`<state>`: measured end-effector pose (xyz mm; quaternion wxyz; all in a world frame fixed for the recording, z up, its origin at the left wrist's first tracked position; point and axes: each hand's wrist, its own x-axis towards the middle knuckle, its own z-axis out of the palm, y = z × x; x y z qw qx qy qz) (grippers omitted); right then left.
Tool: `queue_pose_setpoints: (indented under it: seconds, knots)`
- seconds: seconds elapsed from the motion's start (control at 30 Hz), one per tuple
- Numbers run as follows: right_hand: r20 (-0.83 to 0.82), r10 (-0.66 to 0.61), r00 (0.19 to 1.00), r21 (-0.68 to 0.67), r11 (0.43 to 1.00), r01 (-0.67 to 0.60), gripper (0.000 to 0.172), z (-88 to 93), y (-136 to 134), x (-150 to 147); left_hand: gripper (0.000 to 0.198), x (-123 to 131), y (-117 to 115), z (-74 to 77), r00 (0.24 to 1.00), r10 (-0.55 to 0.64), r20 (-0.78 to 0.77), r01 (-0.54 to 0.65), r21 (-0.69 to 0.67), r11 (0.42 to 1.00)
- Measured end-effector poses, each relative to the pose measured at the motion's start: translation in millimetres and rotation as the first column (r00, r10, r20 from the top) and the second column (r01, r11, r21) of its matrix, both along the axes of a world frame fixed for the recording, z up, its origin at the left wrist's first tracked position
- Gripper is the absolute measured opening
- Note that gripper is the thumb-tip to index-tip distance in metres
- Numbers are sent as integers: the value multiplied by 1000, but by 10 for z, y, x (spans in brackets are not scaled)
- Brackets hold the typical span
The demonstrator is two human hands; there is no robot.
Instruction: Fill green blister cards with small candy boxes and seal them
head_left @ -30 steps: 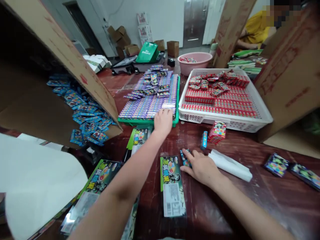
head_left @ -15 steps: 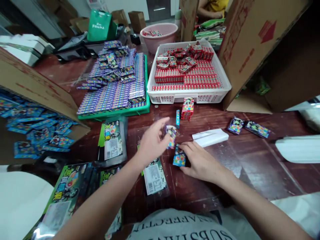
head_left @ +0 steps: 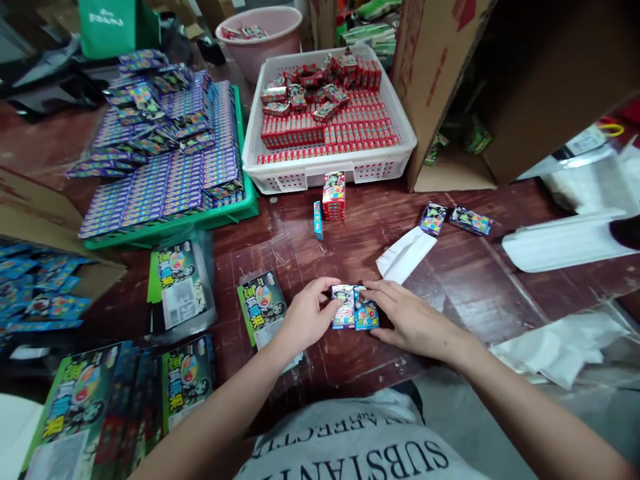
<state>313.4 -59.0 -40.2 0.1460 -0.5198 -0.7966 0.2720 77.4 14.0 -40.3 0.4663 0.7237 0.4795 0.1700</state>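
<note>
My left hand [head_left: 307, 313] grips a small purple candy box [head_left: 343, 312], thumb on its printed front. Beside it, touching edge to edge, a small blue candy box [head_left: 369, 316] lies on the table under the fingers of my right hand [head_left: 407, 319], which are closed around its right side. Farther back, a short stack of red boxes [head_left: 334, 195] stands by one blue box on edge [head_left: 318, 221]. A printed clear bag [head_left: 261, 303] lies left of my left hand. Folded white paper [head_left: 406, 255] rests beyond my right hand.
A green tray [head_left: 250, 197] of purple boxes and a white basket [head_left: 327, 179] of red boxes stand at the back. Cardboard boxes [head_left: 423, 87] flank the table. Two loose purple boxes [head_left: 470, 220] lie right. More printed bags [head_left: 77, 407] fill the left front.
My left hand has brought the purple box down and right, setting it against the blue box. The blue box now lies straighter under my right hand. The camera view has shifted right and down.
</note>
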Motion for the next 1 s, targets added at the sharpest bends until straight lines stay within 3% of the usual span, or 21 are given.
queue_pose_setpoints:
  seconds: [0.1,0.17,0.23,0.33,0.4,0.47,0.57,0.63,0.77,0.9,1.0]
  knots:
    - [-16,8,1000,5,1000,-8,68,-23,-2,17,33,52,-110,148,988,15,-156,31,292,956]
    - [-23,10,1000,2,1000,-10,71,-13,14,15,36,131,-178,190,963,7,-271,97,369,924]
    - [-42,3,999,-4,1000,-3,72,17,37,0,38,217,-213,173,948,-63,-311,156,285,946]
    - [-84,-16,996,-28,1000,13,78,56,60,-28,47,258,-187,135,974,-132,-186,154,110,982]
    - [-99,-23,995,-29,999,20,87,47,58,-26,54,204,-128,159,976,-176,-128,189,98,977]
    - [-106,-16,994,-17,1000,14,98,15,44,8,71,109,-59,203,935,-298,-189,328,153,932]
    - [-140,9,990,-10,1000,-11,103,-5,16,107,120,-47,17,228,816,-448,-364,534,182,826]
    - [-193,-15,981,0,1000,15,98,42,24,155,142,-156,52,222,797,-430,-424,537,171,826]
    - [-308,-59,950,77,993,86,89,231,198,-31,162,-482,187,301,871,-236,-430,377,278,884]
    - [-224,123,967,90,990,-105,82,286,465,-619,163,-871,335,414,892,-89,-444,328,499,802]
    - [-73,232,970,45,972,-229,86,172,612,-916,161,-997,334,302,831,-90,-549,403,482,778]
